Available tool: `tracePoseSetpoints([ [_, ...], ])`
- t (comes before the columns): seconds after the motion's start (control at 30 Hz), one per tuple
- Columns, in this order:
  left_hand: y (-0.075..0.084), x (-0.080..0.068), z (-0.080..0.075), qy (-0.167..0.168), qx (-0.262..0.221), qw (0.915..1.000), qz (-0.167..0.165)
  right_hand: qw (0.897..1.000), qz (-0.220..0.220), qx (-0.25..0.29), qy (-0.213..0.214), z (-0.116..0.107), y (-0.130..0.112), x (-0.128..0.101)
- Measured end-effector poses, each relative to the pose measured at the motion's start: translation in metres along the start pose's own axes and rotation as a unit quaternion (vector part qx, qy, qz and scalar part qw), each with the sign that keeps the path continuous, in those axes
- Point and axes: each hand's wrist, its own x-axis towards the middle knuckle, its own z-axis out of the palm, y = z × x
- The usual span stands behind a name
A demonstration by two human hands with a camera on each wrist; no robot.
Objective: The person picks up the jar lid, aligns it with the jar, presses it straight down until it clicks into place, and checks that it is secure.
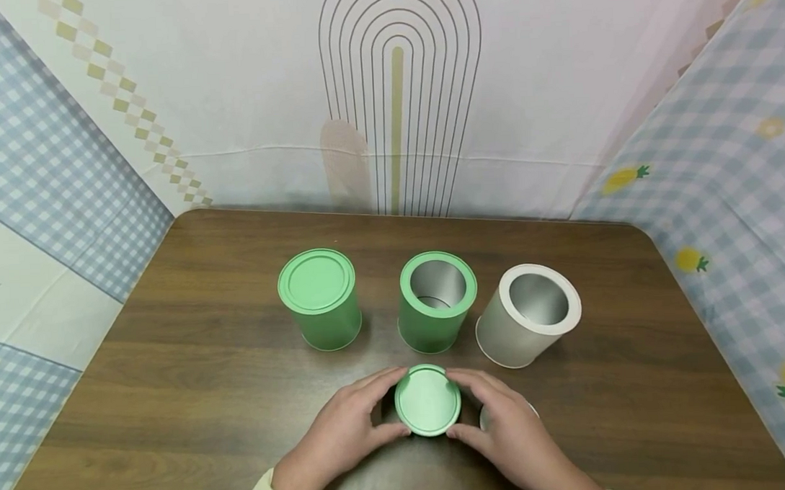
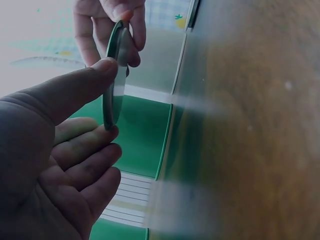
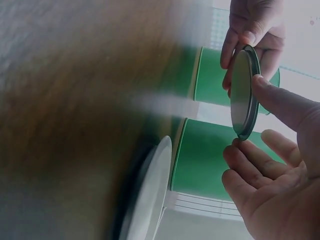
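Both hands pinch a round green lid [image 1: 427, 400] by its rim, one from each side, green face up. My left hand [image 1: 350, 427] has its thumb at the near edge and fingertips at the far edge; my right hand [image 1: 506, 428] mirrors it. In the wrist views the lid [image 2: 116, 75] appears edge-on, raised above the table. Behind it stands an uncovered green can [image 1: 436, 301] with a silver inside. To its left is a green can [image 1: 319, 299] with its lid on. On the right an uncovered white can [image 1: 528, 314] stands.
A white lid [image 3: 150, 195] lies on the wooden table [image 1: 196, 396], mostly hidden under my right hand in the head view. Patterned cloth [image 1: 257, 77] hangs behind the table's back edge and along both sides.
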Motion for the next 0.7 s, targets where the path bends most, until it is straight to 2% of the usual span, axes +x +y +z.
tracePoseSetpoints([
  [0.27,0.0035,0.0020,0.0001,0.026,-0.001,0.9997,-0.002,0.999,0.001,0.034,0.032,-0.0021,0.0013,0.0006],
  [0.7,0.0045,0.0029,-0.0011,0.052,-0.002,0.9984,0.023,0.999,0.016,0.020,0.042,-0.0056,-0.0002,0.0011],
])
